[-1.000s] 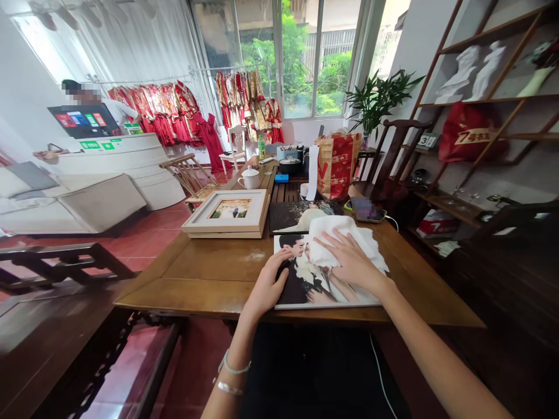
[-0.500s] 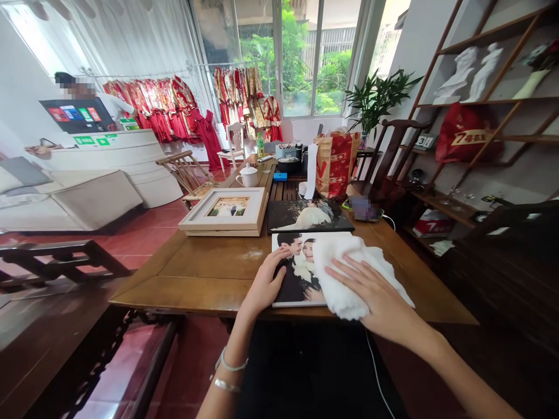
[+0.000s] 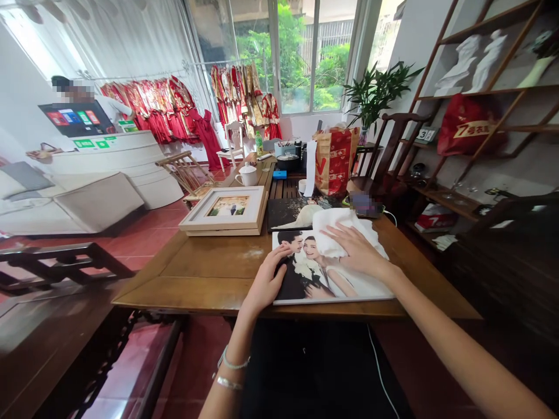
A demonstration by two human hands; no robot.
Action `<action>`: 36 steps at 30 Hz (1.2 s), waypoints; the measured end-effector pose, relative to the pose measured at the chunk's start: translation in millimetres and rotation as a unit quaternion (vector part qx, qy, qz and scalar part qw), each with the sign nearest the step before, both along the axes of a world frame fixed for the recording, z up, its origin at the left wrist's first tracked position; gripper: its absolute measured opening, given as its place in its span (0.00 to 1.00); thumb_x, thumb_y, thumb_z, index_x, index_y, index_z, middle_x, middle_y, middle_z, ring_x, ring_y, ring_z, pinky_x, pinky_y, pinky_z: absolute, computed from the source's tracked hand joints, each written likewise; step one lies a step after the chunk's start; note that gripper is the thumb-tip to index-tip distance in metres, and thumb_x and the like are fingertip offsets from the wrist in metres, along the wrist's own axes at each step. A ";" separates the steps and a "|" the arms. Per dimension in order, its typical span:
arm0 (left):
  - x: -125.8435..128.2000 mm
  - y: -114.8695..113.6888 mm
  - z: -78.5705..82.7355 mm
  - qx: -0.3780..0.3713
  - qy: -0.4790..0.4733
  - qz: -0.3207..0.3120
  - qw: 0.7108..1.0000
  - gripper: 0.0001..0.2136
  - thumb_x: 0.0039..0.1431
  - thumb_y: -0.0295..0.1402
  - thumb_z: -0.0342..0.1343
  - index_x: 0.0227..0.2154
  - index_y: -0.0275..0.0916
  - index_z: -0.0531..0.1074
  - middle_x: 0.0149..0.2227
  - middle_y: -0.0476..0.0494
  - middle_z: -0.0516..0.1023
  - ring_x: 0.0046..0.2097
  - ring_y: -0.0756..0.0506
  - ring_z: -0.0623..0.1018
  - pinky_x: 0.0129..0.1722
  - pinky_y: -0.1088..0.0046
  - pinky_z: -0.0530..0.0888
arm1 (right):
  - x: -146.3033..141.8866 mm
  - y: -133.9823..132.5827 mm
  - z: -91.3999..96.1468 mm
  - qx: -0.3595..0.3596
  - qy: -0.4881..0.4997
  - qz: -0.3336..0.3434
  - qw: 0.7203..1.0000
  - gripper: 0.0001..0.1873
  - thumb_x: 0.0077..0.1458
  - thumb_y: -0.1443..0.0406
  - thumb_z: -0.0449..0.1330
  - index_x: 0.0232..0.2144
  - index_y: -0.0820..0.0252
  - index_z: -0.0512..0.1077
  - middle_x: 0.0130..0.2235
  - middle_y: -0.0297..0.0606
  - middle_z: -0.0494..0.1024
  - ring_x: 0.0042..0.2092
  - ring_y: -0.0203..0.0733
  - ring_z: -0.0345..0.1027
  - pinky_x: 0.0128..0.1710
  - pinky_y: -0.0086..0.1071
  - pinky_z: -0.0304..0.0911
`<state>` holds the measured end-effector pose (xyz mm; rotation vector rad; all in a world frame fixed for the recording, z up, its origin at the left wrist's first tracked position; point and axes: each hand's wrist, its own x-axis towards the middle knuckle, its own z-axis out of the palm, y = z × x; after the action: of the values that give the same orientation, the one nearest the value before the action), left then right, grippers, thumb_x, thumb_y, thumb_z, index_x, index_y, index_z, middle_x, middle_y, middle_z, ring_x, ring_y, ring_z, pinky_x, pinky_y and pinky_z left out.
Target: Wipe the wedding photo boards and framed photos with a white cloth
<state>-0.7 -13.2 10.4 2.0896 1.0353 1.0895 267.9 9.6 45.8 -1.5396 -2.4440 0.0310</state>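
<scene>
A wedding photo panel (image 3: 305,265) lies flat near the table's front edge, showing a couple. My left hand (image 3: 267,278) rests on its left edge with the fingers stretched out and the thumb apart. On the panel's upper right, my right hand (image 3: 358,251) presses flat on a bunched white cloth (image 3: 328,223), fingers spread over it. The cloth overlaps the panel's far edge and hides part of the picture. Just behind lies a second, dark photo panel (image 3: 286,214) with a white gown on it, partly covered by the cloth.
Stacked picture frames (image 3: 192,224) lie to the left on the wooden table (image 3: 209,285). Farther back stand a white lidded cup (image 3: 247,176), a paper bag (image 3: 336,160) and a phone (image 3: 364,205) with a cable. A person (image 3: 116,110) is behind the far counter.
My right hand has slid the cloth away from me, toward the panel's far edge, uncovering the lower right of the picture. My left hand has stayed in place.
</scene>
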 end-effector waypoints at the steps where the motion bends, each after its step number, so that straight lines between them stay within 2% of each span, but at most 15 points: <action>1: 0.2 0.0 -0.1 0.001 -0.001 0.000 1.000 0.17 0.63 0.25 0.46 0.53 0.39 0.69 0.60 0.38 0.67 0.64 0.43 0.63 0.66 0.55 0.57 | -0.9 -14.0 -1.2 0.005 -0.001 0.013 1.000 0.35 0.53 0.65 0.55 0.64 0.57 0.58 0.66 0.42 0.58 0.67 0.55 0.45 0.64 0.54 0.43; 5: 0.8 0.1 -1.2 0.002 -0.007 -0.003 1.000 0.17 0.62 0.25 0.46 0.52 0.41 0.70 0.60 0.39 0.68 0.64 0.43 0.64 0.66 0.56 0.57 | -1.7 -79.4 -2.7 0.022 0.003 0.060 0.998 0.43 0.46 0.73 0.53 0.65 0.48 0.53 0.67 0.33 0.55 0.68 0.51 0.41 0.65 0.54 0.42; 7: 0.9 0.4 -1.8 0.004 -0.010 -0.002 1.000 0.18 0.62 0.24 0.46 0.52 0.41 0.69 0.60 0.40 0.68 0.64 0.43 0.64 0.66 0.55 0.57 | -0.1 -106.5 -1.2 0.013 0.001 0.073 0.997 0.45 0.48 0.73 0.53 0.66 0.44 0.49 0.68 0.29 0.54 0.69 0.50 0.40 0.65 0.54 0.43; 9: 0.9 0.7 -2.4 0.010 -0.017 0.000 1.000 0.18 0.62 0.24 0.46 0.53 0.42 0.69 0.60 0.40 0.68 0.64 0.43 0.64 0.66 0.55 0.57 | 2.8 -122.0 0.2 0.000 -0.003 0.080 0.997 0.44 0.49 0.73 0.52 0.66 0.42 0.47 0.68 0.28 0.53 0.68 0.50 0.40 0.65 0.54 0.44; 11: 0.7 0.8 -2.8 0.013 -0.019 0.000 1.000 0.18 0.62 0.25 0.46 0.53 0.42 0.69 0.60 0.40 0.68 0.64 0.43 0.64 0.66 0.55 0.58 | 6.3 -123.3 0.4 -0.011 -0.006 0.079 0.997 0.45 0.50 0.73 0.52 0.67 0.41 0.46 0.68 0.27 0.52 0.68 0.49 0.41 0.65 0.54 0.45; 13: 0.2 0.7 -3.0 0.010 -0.019 -0.002 1.000 0.18 0.62 0.25 0.46 0.53 0.41 0.70 0.60 0.40 0.68 0.64 0.43 0.64 0.66 0.55 0.57 | 9.2 -110.7 -0.9 -0.010 -0.005 0.074 0.997 0.45 0.48 0.74 0.52 0.66 0.41 0.48 0.68 0.27 0.52 0.68 0.49 0.41 0.65 0.53 0.45; 15: -0.3 0.5 -3.0 0.010 -0.021 -0.004 1.000 0.18 0.62 0.24 0.46 0.53 0.42 0.70 0.60 0.40 0.68 0.64 0.43 0.64 0.66 0.55 0.57 | 10.1 -87.3 -2.5 0.001 -0.003 0.065 0.998 0.44 0.48 0.73 0.52 0.66 0.44 0.50 0.68 0.30 0.54 0.68 0.50 0.43 0.64 0.53 0.45; 19: -1.2 -0.2 -2.4 0.012 -0.027 -0.007 1.000 0.18 0.62 0.24 0.46 0.53 0.43 0.70 0.59 0.40 0.69 0.64 0.43 0.65 0.66 0.55 0.58 | 5.5 -25.7 -0.7 -0.003 -0.002 0.025 1.000 0.35 0.54 0.61 0.55 0.64 0.50 0.57 0.66 0.39 0.57 0.67 0.55 0.46 0.63 0.54 0.48; 21: -1.2 -0.8 -1.8 0.005 -0.026 -0.007 1.000 0.18 0.62 0.24 0.46 0.52 0.42 0.70 0.60 0.40 0.68 0.64 0.43 0.64 0.66 0.55 0.57 | 2.3 3.1 2.7 -0.015 -0.004 0.009 1.000 0.33 0.56 0.58 0.55 0.63 0.53 0.59 0.66 0.41 0.58 0.67 0.55 0.46 0.62 0.53 0.48; 24: -1.2 -1.4 -1.3 -0.001 -0.023 -0.005 1.000 0.18 0.62 0.24 0.46 0.53 0.41 0.70 0.60 0.39 0.68 0.64 0.43 0.64 0.66 0.55 0.57 | -0.5 32.1 7.3 -0.020 -0.003 -0.004 1.000 0.33 0.54 0.63 0.54 0.63 0.59 0.59 0.65 0.45 0.59 0.66 0.55 0.48 0.62 0.50 0.48; 27: -1.5 -1.3 -1.9 0.003 -0.024 -0.005 1.000 0.18 0.62 0.24 0.46 0.53 0.42 0.70 0.60 0.40 0.68 0.64 0.43 0.64 0.66 0.55 0.57 | -2.2 35.4 8.2 -0.016 -0.003 -0.013 1.000 0.34 0.52 0.68 0.53 0.63 0.61 0.59 0.65 0.45 0.60 0.66 0.55 0.49 0.62 0.51 0.48; 29: -1.5 -1.1 -2.4 0.008 -0.026 -0.005 1.000 0.18 0.62 0.24 0.46 0.53 0.43 0.70 0.60 0.40 0.68 0.64 0.43 0.64 0.65 0.54 0.58 | -3.9 21.4 6.0 -0.011 -0.006 -0.009 1.000 0.34 0.53 0.66 0.53 0.63 0.59 0.58 0.66 0.43 0.58 0.67 0.55 0.46 0.63 0.53 0.46; 31: -1.4 -1.0 -2.7 0.012 -0.026 -0.007 1.000 0.19 0.62 0.24 0.46 0.53 0.43 0.70 0.60 0.41 0.68 0.64 0.43 0.64 0.66 0.54 0.57 | -6.5 -4.6 1.8 0.002 -0.008 0.012 1.000 0.35 0.53 0.64 0.54 0.64 0.56 0.58 0.66 0.41 0.57 0.67 0.54 0.44 0.64 0.54 0.43; 34: -0.7 -1.1 -2.8 0.014 -0.024 -0.008 1.000 0.19 0.61 0.23 0.46 0.53 0.43 0.70 0.60 0.41 0.68 0.64 0.43 0.64 0.66 0.55 0.57 | -10.5 -58.3 -5.8 0.029 -0.013 0.056 0.998 0.43 0.46 0.71 0.54 0.65 0.52 0.54 0.67 0.36 0.56 0.68 0.52 0.42 0.64 0.55 0.43; 36: -0.3 -1.1 -2.9 0.013 -0.024 -0.005 1.000 0.19 0.61 0.23 0.46 0.52 0.43 0.70 0.60 0.41 0.68 0.64 0.43 0.64 0.66 0.55 0.57 | -12.4 -94.8 -9.0 0.044 -0.017 0.051 0.998 0.48 0.42 0.75 0.52 0.66 0.48 0.51 0.68 0.33 0.53 0.69 0.50 0.39 0.64 0.56 0.42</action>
<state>-1.0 -14.3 7.5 2.0762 0.9926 1.1471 255.5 -85.2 36.8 -1.3897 -2.5129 -0.0830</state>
